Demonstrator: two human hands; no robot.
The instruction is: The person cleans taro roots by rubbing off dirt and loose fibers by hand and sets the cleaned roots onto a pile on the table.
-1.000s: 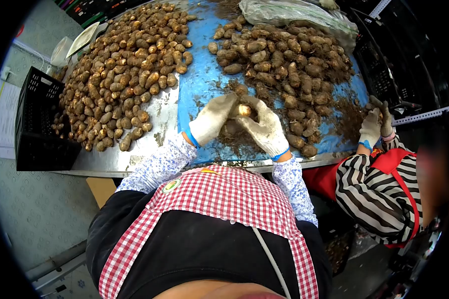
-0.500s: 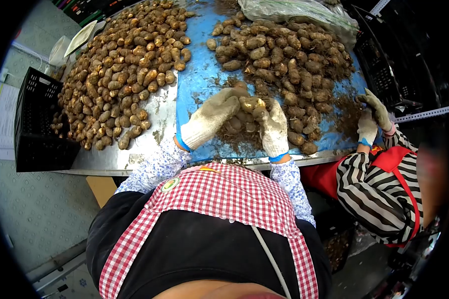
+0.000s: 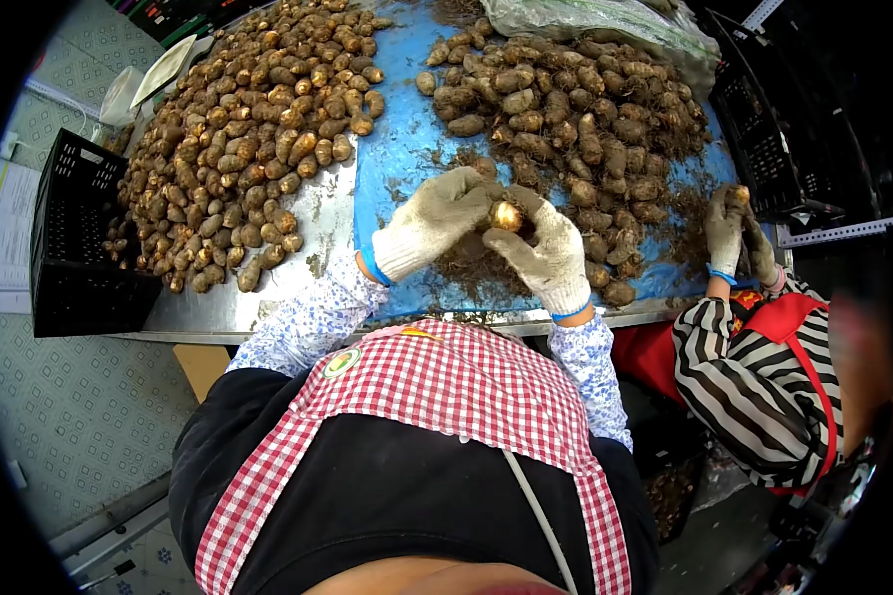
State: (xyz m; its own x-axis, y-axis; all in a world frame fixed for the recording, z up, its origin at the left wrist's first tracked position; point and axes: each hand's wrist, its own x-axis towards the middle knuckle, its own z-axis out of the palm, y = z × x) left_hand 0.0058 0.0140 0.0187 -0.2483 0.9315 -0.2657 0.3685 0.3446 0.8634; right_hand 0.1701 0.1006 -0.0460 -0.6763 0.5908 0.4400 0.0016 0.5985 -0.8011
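Between my hands, over the soil-strewn blue sheet, is a taro corm (image 3: 506,216) with its pale end turned up. My right hand (image 3: 548,250), in a soiled white glove, is closed round it with thumb and fingers. My left hand (image 3: 441,213), gloved too, has its fingers curled together against the corm's left side; what they pinch is hidden. Just beyond lies a heap of dirty, rooty taro corms (image 3: 605,139). On the left a larger pile of cleaner taro corms (image 3: 238,149) covers the metal tabletop (image 3: 318,218).
A black crate (image 3: 79,238) stands at the table's left end. Clear plastic sheeting (image 3: 615,30) lies behind the rooty heap. At right, a co-worker's gloved hands (image 3: 734,233) hold a corm. Dark crates (image 3: 764,149) stand behind them.
My right hand has turned and shifted slightly right, bringing the corm's pale end into view. My left hand stays close beside it. The co-worker's hands have risen with a corm.
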